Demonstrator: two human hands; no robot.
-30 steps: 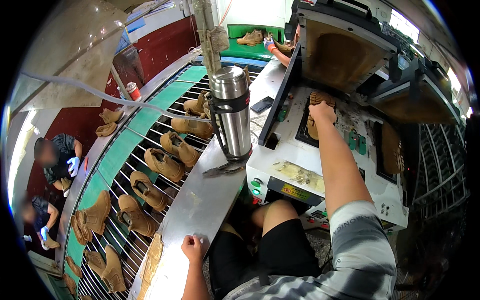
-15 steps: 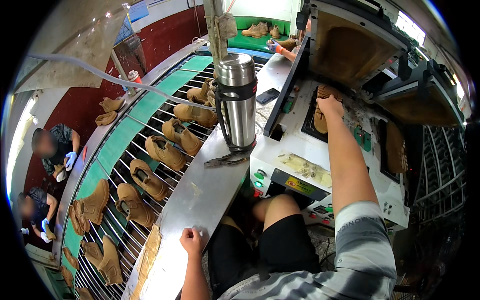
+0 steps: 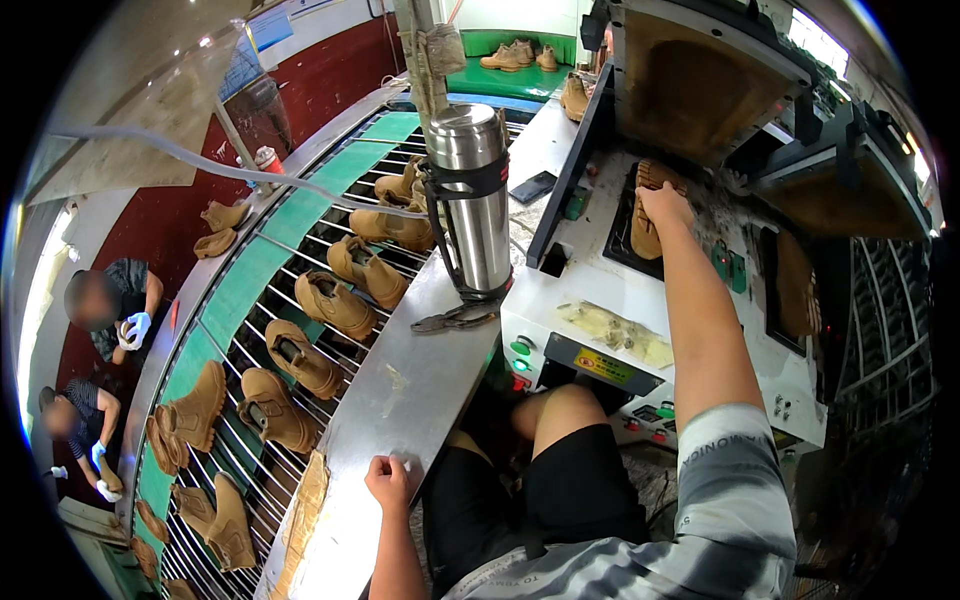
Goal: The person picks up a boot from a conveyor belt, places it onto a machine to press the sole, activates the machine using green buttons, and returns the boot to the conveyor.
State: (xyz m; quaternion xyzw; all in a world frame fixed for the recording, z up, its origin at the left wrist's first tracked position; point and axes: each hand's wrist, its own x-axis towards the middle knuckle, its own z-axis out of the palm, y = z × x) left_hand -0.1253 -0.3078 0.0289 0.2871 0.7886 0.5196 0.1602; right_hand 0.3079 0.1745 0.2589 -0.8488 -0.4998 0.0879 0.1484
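My right hand (image 3: 667, 205) reaches out to a tan shoe sole (image 3: 646, 228) with a ridged tread, which lies in a black recess on the white machine (image 3: 600, 280). Its fingers are closed over the sole's edge. Above the recess, the machine's hinged lid (image 3: 708, 85) with a brown pad stands raised. My left hand (image 3: 390, 482) rests loosely curled at the edge of the metal table (image 3: 375, 395); nothing shows in it. A second brown sole (image 3: 796, 285) sits in another recess farther right, beneath another raised lid (image 3: 850, 205).
A steel flask (image 3: 470, 200), pliers (image 3: 456, 317) and a phone (image 3: 533, 187) are on the metal table. To the left, a roller conveyor (image 3: 270, 475) carries several tan boots (image 3: 280, 408). Two gloved people (image 3: 110, 295) work beyond it. A grey hose (image 3: 240, 172) crosses above.
The gloved hand of another person at the table's far end has gone, and a tan boot stands there. My right hand stays on the sole, my left curled. The view has shifted slightly.
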